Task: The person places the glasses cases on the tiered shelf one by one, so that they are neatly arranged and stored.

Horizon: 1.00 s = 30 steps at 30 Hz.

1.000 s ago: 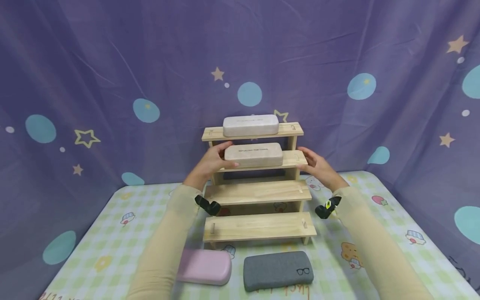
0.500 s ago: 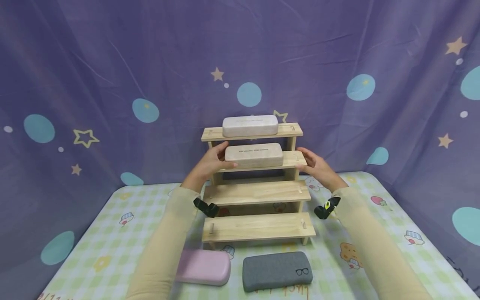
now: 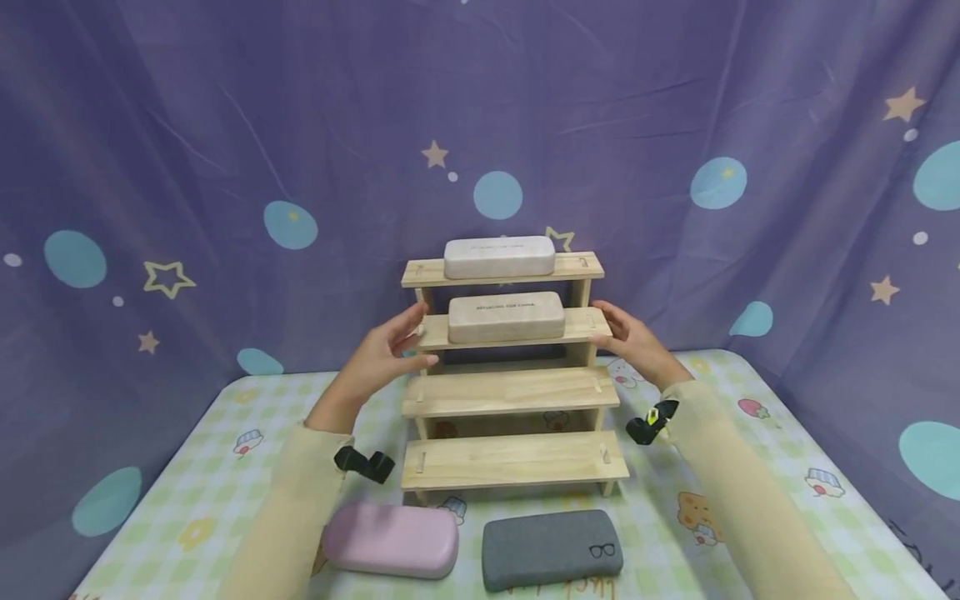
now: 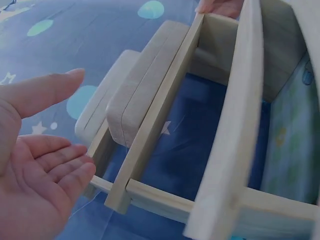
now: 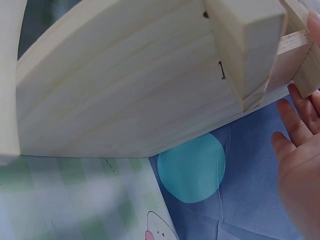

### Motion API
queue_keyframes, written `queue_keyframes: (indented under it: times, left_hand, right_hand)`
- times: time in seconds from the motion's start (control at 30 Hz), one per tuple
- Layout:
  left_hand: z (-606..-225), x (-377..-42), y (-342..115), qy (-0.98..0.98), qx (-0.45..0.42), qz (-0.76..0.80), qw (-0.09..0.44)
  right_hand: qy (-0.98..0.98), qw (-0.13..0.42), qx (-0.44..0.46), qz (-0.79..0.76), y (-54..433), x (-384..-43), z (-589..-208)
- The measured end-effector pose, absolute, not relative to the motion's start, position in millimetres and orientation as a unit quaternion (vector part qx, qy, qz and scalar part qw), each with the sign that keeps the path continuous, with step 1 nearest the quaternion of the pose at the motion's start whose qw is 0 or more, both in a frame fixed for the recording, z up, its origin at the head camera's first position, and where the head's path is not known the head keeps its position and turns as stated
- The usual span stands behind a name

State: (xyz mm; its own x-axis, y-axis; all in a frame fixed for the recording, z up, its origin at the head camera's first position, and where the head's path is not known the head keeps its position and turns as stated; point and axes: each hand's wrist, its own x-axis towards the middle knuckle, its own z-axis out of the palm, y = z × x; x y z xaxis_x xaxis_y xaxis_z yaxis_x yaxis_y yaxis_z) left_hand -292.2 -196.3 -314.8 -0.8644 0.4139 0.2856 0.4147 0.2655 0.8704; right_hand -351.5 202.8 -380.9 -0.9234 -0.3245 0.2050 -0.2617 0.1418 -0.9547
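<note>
A four-step wooden display stand (image 3: pixel 510 392) faces me. A cream glasses case (image 3: pixel 506 318) with printed lettering lies on its second step from the top, and a paler case (image 3: pixel 498 257) is on the top step. My left hand (image 3: pixel 375 358) is just left of the second step, apart from the case, its fingers relaxed and holding nothing; the left wrist view shows the bare palm (image 4: pixel 40 185). At the right end of that same step, my right hand (image 3: pixel 637 343) holds the board's edge, thumb in front and fingers behind.
In front of the stand lie a pink glasses case (image 3: pixel 393 540) and a grey one (image 3: pixel 551 550) with a small glasses print. A checked cloth (image 3: pixel 202 475) covers the table. Behind hangs a purple curtain (image 3: pixel 360 100) with stars and dots.
My left hand has let go of the cream glasses case and drawn back left and down. The case stays on the second step. My right hand keeps its place at the board's end.
</note>
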Motion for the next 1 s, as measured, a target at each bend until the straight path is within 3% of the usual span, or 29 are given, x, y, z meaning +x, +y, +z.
queue_keyframes:
  times: [0.23, 0.63, 0.73, 1.0]
  left_hand:
    - [-336, -257, -212, -0.796, -0.277, -0.536, 0.046]
    - [-384, -217, -254, -0.777, -0.312, -0.543, 0.066]
    - [-397, -209, -266, -0.764, -0.325, -0.556, 0.041]
    - [-424, -193, -299, -0.721, -0.332, -0.602, -0.091]
  right_hand:
    - [0.756, 0.022, -0.197, -0.624, 202, -353, -381]
    - [0.759, 0.020, -0.201, -0.619, 201, -350, -383]
    - [0.759, 0.018, -0.202, -0.619, 201, -351, -384]
    - [0.755, 0.013, -0.199, -0.624, 203, -353, -385]
